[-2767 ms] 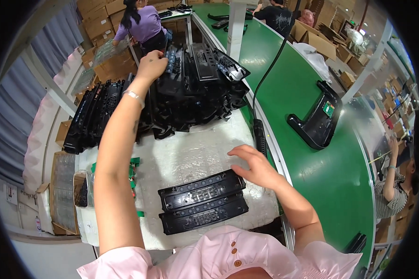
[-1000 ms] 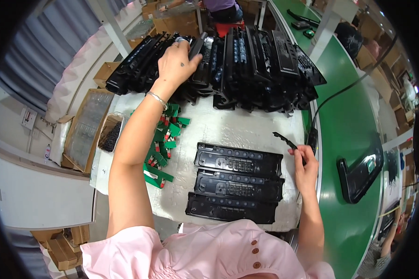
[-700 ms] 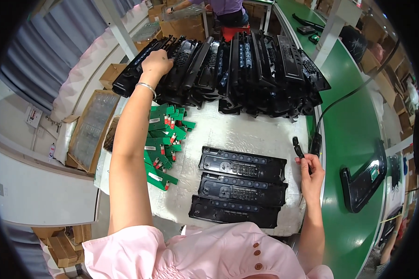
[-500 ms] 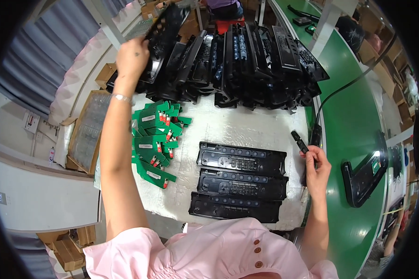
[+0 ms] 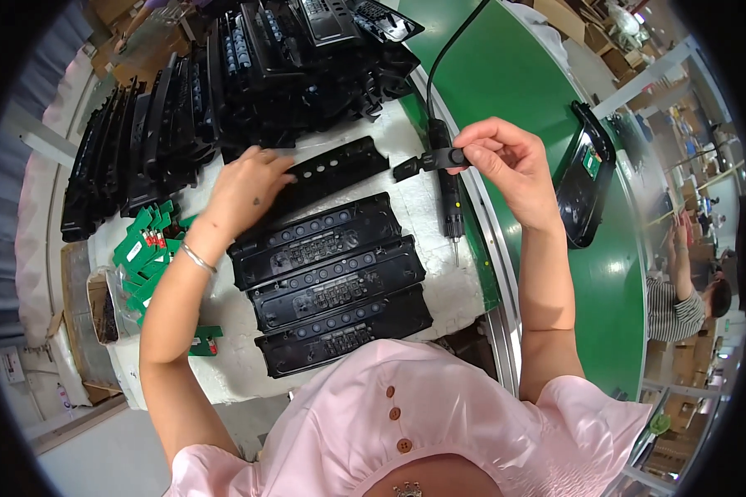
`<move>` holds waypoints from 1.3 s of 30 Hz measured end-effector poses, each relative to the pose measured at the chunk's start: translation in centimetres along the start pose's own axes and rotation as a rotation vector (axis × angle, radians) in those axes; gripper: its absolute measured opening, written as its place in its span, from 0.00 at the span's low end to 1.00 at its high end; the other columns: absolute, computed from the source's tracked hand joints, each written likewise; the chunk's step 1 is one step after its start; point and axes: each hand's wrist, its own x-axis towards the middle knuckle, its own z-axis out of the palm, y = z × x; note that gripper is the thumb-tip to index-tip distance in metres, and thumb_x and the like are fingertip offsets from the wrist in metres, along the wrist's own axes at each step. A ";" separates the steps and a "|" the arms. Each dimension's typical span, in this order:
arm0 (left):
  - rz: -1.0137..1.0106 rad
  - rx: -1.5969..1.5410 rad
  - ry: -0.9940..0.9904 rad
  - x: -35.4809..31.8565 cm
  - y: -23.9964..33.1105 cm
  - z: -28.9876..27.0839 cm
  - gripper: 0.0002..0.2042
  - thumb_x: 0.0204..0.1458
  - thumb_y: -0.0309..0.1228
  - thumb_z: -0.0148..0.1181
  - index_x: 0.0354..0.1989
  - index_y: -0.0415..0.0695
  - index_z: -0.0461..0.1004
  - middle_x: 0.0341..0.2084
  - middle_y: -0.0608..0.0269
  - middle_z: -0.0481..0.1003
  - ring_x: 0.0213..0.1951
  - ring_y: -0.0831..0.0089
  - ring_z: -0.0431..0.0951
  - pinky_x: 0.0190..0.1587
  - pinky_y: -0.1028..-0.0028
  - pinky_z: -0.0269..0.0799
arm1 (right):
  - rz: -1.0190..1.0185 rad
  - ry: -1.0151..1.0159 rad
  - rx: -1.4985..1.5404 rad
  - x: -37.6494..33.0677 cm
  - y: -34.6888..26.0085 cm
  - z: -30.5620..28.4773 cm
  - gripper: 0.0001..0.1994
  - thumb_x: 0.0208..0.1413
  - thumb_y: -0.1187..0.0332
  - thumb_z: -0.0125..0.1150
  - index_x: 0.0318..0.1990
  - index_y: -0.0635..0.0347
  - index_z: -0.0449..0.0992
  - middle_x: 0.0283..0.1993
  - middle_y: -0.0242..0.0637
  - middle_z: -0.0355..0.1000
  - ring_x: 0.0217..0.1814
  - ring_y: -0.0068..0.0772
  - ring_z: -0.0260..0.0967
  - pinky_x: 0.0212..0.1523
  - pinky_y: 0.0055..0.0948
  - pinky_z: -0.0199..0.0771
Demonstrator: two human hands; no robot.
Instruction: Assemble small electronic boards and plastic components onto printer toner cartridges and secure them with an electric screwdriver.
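My left hand (image 5: 250,189) is closed on the left end of a black plastic panel (image 5: 340,171) with a row of round holes. That panel lies at a slant just beyond three similar black panels (image 5: 323,240) with round buttons and small slots, laid in a row. Between the thumb and fingers of my right hand (image 5: 510,170) is a small, narrow black plastic part (image 5: 429,162), near the right end of the held panel. Behind it stands a corded black electric screwdriver (image 5: 452,203), its thin bit pointing toward me; my right hand's grip is on the small part.
Many black panels (image 5: 166,124) stand packed along the far side of the white work surface (image 5: 448,290). Green circuit boards (image 5: 145,248) with red parts are heaped at the left. A green conveyor (image 5: 605,306) on the right carries a black housing (image 5: 584,182). Another person (image 5: 680,306) is at far right.
My left hand has brought a panel from the far stack down beyond the row. My right hand has raised the small black part and moved it toward that panel. The view has turned.
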 end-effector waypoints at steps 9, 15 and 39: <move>-0.511 -2.111 -0.266 2.7 6.7 0.3 0.29 0.57 0.49 0.37 0.51 0.32 0.61 0.40 0.46 0.69 0.40 0.60 0.75 0.44 0.69 0.73 | 0.012 -0.086 -0.033 1.6 0.7 1.9 0.05 0.53 0.76 0.53 0.36 0.67 0.72 0.32 0.33 0.71 0.34 0.21 0.68 0.37 0.19 0.68; -0.599 -1.911 0.010 0.7 5.3 -0.6 0.13 0.55 0.29 0.47 0.46 0.33 0.68 0.34 0.54 0.73 0.36 0.73 0.76 0.41 0.77 0.74 | 0.076 -0.106 -0.028 3.0 2.6 2.7 0.05 0.53 0.76 0.53 0.36 0.67 0.72 0.31 0.33 0.71 0.34 0.20 0.68 0.37 0.18 0.67; -0.087 0.012 0.169 -3.0 -1.4 2.9 0.08 0.37 0.17 0.54 0.29 0.40 0.73 0.32 0.63 0.72 0.39 0.65 0.70 0.38 0.71 0.70 | -0.475 -0.196 -0.966 7.3 13.1 8.8 0.07 0.40 0.78 0.57 0.29 0.60 0.75 0.39 0.33 0.68 0.44 0.36 0.63 0.43 0.30 0.67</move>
